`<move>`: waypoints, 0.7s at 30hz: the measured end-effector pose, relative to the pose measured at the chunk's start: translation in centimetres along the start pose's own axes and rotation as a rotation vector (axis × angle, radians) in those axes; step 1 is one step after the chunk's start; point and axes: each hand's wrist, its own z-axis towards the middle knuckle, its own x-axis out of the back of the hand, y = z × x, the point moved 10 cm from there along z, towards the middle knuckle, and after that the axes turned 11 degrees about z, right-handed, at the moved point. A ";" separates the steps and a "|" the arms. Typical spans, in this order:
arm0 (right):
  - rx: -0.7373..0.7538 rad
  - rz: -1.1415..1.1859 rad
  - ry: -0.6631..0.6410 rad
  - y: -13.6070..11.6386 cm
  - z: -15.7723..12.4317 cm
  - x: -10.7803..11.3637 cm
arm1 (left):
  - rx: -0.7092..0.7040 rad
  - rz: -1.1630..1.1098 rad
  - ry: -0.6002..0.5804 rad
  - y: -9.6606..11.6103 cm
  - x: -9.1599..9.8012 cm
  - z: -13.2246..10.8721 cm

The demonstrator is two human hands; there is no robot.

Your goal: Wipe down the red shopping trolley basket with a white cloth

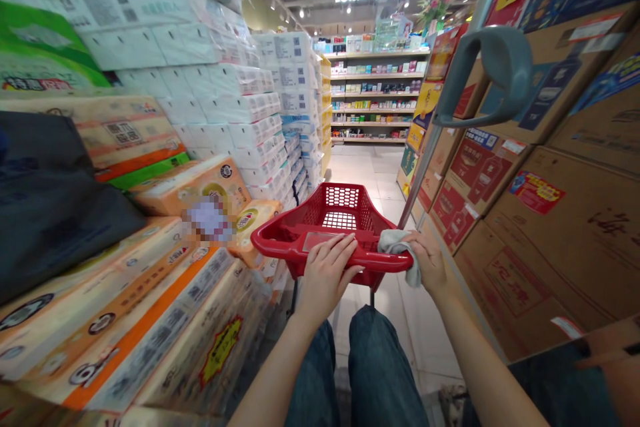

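Observation:
A red plastic shopping cart (287,240) stands directly in front of me, its mesh basket (345,197) showing no goods inside. Over the middle of its handle lies my left hand (327,267), the fingers curled across the bar beside a flat label panel. My right hand (425,257) is closed on a light grey cloth (400,244), which wraps the handle's right end and hangs below it. Part of the bar there is hidden by the cloth.
Stacked tissue packs (200,107) line the left side, with a dark grey bag (60,194) on them. Cardboard cartons (560,240) rise on the right. A metal pole with a grey loop handle (485,77) stands near the cart. Shelves (375,87) close the tiled aisle (355,164) ahead.

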 end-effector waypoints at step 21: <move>0.317 -0.291 -0.133 -3.7 -1.2 -1.1 | -0.044 -0.001 -0.018 -0.3 0.2 -0.2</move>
